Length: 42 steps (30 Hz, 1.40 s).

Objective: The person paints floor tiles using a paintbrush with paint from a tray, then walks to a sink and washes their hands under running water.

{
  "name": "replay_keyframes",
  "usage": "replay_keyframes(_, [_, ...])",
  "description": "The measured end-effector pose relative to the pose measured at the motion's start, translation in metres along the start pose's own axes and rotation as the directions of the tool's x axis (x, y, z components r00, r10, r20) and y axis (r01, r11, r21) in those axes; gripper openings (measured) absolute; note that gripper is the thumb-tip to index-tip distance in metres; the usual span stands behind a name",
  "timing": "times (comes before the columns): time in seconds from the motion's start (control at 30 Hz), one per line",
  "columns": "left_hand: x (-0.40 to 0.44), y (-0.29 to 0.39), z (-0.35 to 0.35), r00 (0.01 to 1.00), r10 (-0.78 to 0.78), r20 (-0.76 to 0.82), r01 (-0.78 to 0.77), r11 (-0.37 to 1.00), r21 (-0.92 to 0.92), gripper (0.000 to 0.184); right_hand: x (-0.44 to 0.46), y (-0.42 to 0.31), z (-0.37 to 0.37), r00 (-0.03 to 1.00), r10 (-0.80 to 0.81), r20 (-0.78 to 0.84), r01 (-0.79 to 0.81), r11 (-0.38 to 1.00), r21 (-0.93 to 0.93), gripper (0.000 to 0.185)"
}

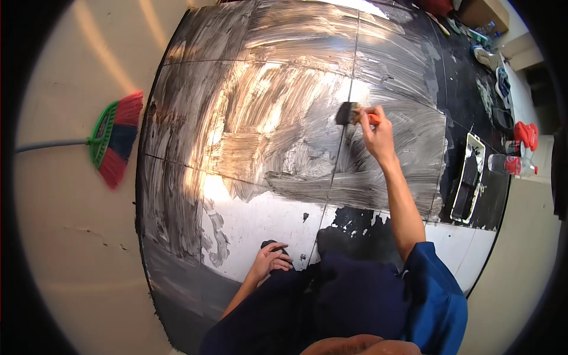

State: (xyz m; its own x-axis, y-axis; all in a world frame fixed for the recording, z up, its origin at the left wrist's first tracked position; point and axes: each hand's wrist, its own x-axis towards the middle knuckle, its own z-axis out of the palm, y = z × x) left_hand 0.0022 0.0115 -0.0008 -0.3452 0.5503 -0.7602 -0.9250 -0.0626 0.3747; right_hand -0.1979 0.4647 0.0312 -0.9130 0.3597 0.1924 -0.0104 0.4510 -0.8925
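My right hand is closed around the orange handle of a wide paint brush. The brush's dark bristles touch the tiled floor, which is streaked with dark, thin paint over white. Lower down, my left hand rests with its fingers over a small dark thing near my knee; whether it grips that thing is hard to tell. Between my body and the streaked part lie a white patch and some solid black patches. To the right stands a white-rimmed paint tray with black paint inside.
A broom with red and blue bristles lies at the left. Along the right edge are a plastic bottle, a red item, shoes and a cardboard box. Wet-looking paint surrounds the brush.
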Motion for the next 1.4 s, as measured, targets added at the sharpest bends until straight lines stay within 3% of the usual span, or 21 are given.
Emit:
replay_keyframes(0.03, [0.001, 0.0, 0.001, 1.0, 0.005, 0.003, -0.005, 1.0, 0.005, 0.037, 0.006, 0.003, -0.015, 0.994, -0.064, -0.094, 0.046, 0.982, -0.183, 0.011])
replay_keyframes(0.13, [0.002, 0.0, -0.001, 1.0, -0.015, 0.02, 0.014, 1.0, 0.009, 0.036, 0.011, 0.001, -0.027, 0.978, -0.181, -0.107, 0.084, 0.804, -0.589, 0.019])
replay_keyframes(0.2, [0.005, 0.005, 0.0, 0.999, -0.025, 0.044, 0.024, 0.999, 0.03, 0.037, -0.001, -0.005, 0.002, 0.999, 0.041, 0.026, -0.026, 0.909, -0.417, 0.027])
replay_keyframes(0.23, [0.004, 0.007, 0.002, 0.998, -0.035, 0.05, 0.033, 0.998, 0.047, 0.037, -0.016, -0.006, 0.026, 0.986, -0.096, 0.138, 0.154, 0.845, -0.513, 0.032])
replay_keyframes(0.27, [0.001, 0.009, 0.003, 0.997, -0.055, 0.054, 0.051, 0.996, 0.066, 0.037, -0.031, -0.007, 0.048, 0.941, -0.232, 0.245, 0.315, 0.866, -0.389, 0.037])
replay_keyframes(0.3, [-0.001, 0.009, 0.004, 0.997, -0.059, 0.058, 0.055, 0.997, 0.061, 0.037, -0.046, -0.031, 0.067, 0.905, -0.298, 0.304, 0.378, 0.891, -0.253, 0.031])
replay_keyframes(0.37, [0.0, 0.015, 0.006, 0.996, -0.059, 0.065, 0.055, 0.997, 0.056, 0.038, -0.075, -0.073, 0.097, 0.871, -0.183, 0.456, 0.176, 0.983, 0.057, 0.019])
replay_keyframes(0.4, [0.0, 0.022, 0.009, 0.994, -0.093, 0.063, 0.079, 0.977, 0.198, 0.042, -0.087, -0.081, 0.113, 0.85, -0.164, 0.5, 0.057, 0.973, 0.223, 0.014])
replay_keyframes(0.5, [0.012, 0.033, 0.017, 0.992, 0.07, 0.102, -0.076, 0.995, 0.062, 0.054, -0.124, -0.102, 0.126, 0.811, -0.034, 0.584, -0.356, 0.764, 0.538, 0.011])
replay_keyframes(0.53, [0.015, 0.046, 0.028, 0.977, 0.14, 0.161, -0.154, 0.985, 0.082, 0.068, -0.138, -0.104, 0.123, 0.799, 0.024, 0.601, -0.443, 0.699, 0.562, 0.01])
replay_keyframes(0.63, [0.018, 0.077, 0.07, 0.95, 0.31, 0.027, -0.309, 0.95, -0.035, 0.07, -0.165, -0.1, 0.116, 0.757, 0.17, 0.631, -0.627, 0.462, 0.627, 0.009])
replay_keyframes(0.67, [0.022, 0.083, 0.069, 0.942, 0.317, 0.108, -0.32, 0.947, 0.017, 0.069, -0.171, -0.093, 0.115, 0.744, 0.217, 0.632, -0.66, 0.382, 0.647, 0.009])
replay_keyframes(0.73, [0.025, 0.095, 0.085, 0.942, 0.323, 0.089, -0.328, 0.943, 0.058, 0.068, -0.176, -0.083, 0.112, 0.683, 0.297, 0.668, -0.728, 0.192, 0.658, 0.011])
replay_keyframes(0.83, [0.032, 0.104, 0.102, 0.952, 0.303, 0.047, -0.304, 0.952, 0.027, 0.061, -0.178, -0.078, 0.104, 0.75, 0.305, 0.588, -0.66, 0.408, 0.631, 0.015])
replay_keyframes(0.93, [0.041, 0.106, 0.107, 0.958, 0.283, -0.035, -0.285, 0.957, -0.047, 0.055, -0.178, -0.084, 0.097, 0.87, 0.247, 0.427, -0.474, 0.657, 0.586, 0.017])
replay_keyframes(1.13, [0.064, 0.11, 0.115, 0.95, 0.265, -0.164, -0.288, 0.948, -0.136, 0.037, -0.178, -0.096, 0.057, 0.909, 0.082, 0.409, -0.299, 0.812, 0.502, 0.016])
replay_keyframes(1.23, [0.069, 0.106, 0.116, 0.945, 0.285, -0.161, -0.305, 0.946, -0.111, 0.03, -0.188, -0.083, 0.028, 0.827, 0.168, 0.537, -0.466, 0.738, 0.488, 0.018])
replay_keyframes(1.27, [0.068, 0.106, 0.118, 0.937, 0.313, -0.157, -0.328, 0.941, -0.08, 0.029, -0.195, -0.079, 0.017, 0.86, 0.173, 0.48, -0.426, 0.761, 0.488, 0.019])
replay_keyframes(1.4, [0.066, 0.105, 0.107, 0.908, 0.403, -0.119, -0.406, 0.914, -0.002, 0.03, -0.242, -0.033, -0.023, 0.726, 0.485, 0.487, -0.642, 0.732, 0.229, 0.019])
